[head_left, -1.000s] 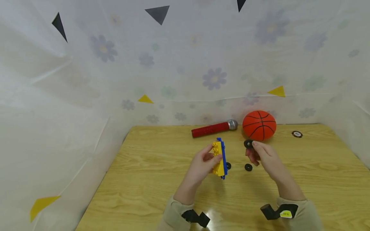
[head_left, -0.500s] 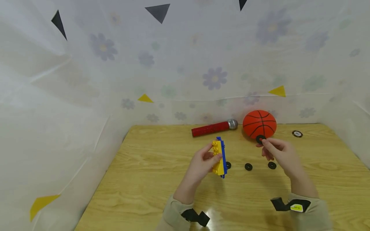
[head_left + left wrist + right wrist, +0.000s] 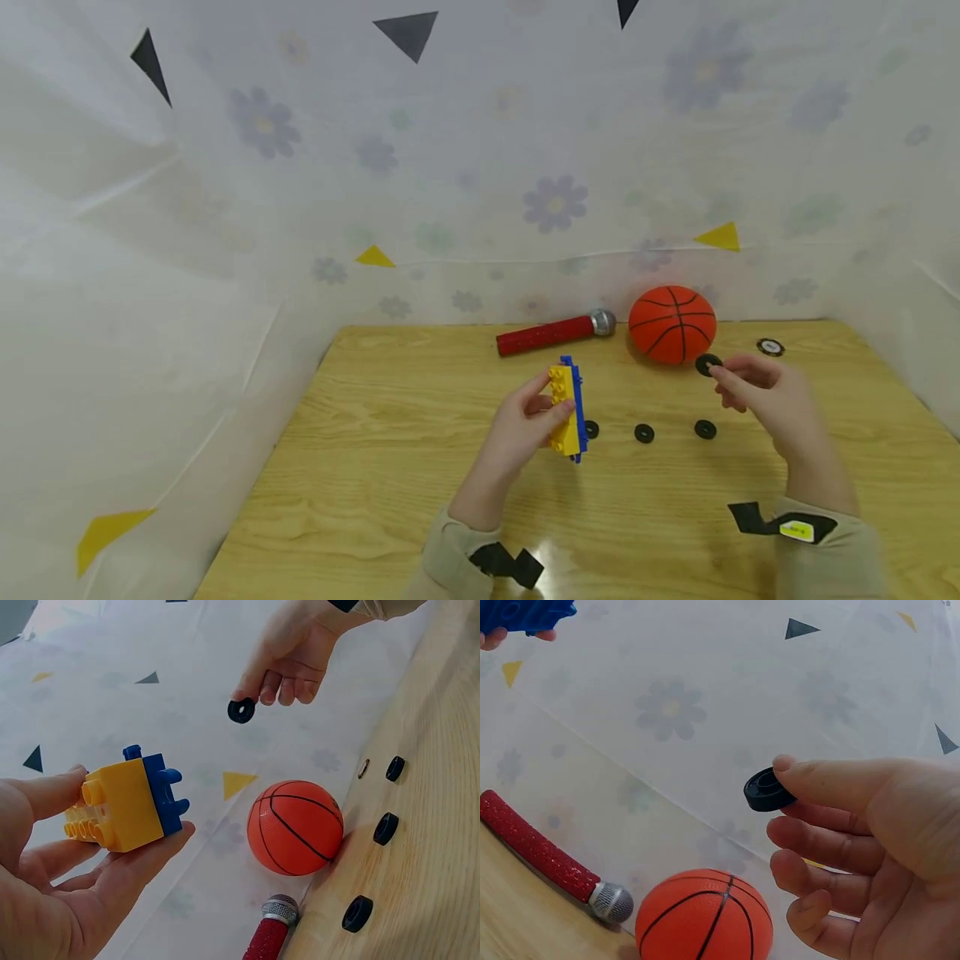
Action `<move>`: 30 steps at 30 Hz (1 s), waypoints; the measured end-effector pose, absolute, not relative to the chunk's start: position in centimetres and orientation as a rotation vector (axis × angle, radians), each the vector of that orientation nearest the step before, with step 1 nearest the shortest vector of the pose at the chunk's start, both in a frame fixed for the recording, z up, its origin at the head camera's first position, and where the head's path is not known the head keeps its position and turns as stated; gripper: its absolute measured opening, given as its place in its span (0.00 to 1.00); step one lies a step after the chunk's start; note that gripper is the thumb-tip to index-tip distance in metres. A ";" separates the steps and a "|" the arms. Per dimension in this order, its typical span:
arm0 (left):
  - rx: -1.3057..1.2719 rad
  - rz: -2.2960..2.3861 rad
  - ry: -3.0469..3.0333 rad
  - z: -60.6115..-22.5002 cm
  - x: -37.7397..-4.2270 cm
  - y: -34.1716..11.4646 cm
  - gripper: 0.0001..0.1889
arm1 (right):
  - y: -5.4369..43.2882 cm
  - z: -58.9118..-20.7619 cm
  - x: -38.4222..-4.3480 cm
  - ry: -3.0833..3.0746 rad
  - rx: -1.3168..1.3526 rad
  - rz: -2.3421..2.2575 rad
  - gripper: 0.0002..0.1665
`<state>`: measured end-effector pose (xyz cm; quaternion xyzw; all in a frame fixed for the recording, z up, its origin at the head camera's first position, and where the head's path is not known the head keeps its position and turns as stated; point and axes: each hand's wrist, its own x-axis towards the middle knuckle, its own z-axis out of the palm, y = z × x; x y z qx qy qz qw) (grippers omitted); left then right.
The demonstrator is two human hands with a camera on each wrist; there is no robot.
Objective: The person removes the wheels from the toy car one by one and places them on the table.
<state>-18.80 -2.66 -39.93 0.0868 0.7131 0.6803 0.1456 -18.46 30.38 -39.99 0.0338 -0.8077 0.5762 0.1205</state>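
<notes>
My left hand (image 3: pixel 517 429) grips a toy block car body (image 3: pixel 127 806), yellow studded bricks joined to a blue base with small axle pegs. In the head view it is held on end, studs facing left. My right hand (image 3: pixel 776 404) pinches a small black toy wheel (image 3: pixel 769 790) between thumb and index finger, its other fingers loosely bent. The wheel is raised above the table, in front of the ball in the head view. Three more black wheels lie on the table: one (image 3: pixel 592 429) partly behind the car body, one (image 3: pixel 644 433) in the middle, one (image 3: pixel 705 429) below the right hand.
An orange basketball (image 3: pixel 672 325) sits at the table's back edge. Left of it lies a red microphone (image 3: pixel 551 335) with a silver head. A round black-and-white chip (image 3: pixel 771 347) lies at the back right. White flowered sheeting encloses the wooden table (image 3: pixel 375 433).
My right hand has moved to the right with a wheel pinched in it. A third wheel now lies on the table at the right of the row. The left hand has stayed still.
</notes>
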 end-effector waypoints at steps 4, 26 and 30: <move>0.244 1.961 2.061 -40.0 -18.9 -2.7 0.34 | 31.9 -40.7 -18.2 -2.288 0.101 1.751 0.07; 0.253 1.994 2.083 -40.2 -19.3 -3.6 0.34 | 37.3 -44.7 -18.4 -2.200 -0.126 1.915 0.15; 0.260 1.998 2.074 -40.0 -19.1 -3.5 0.34 | 37.6 -45.3 -18.4 -2.290 -0.209 1.845 0.14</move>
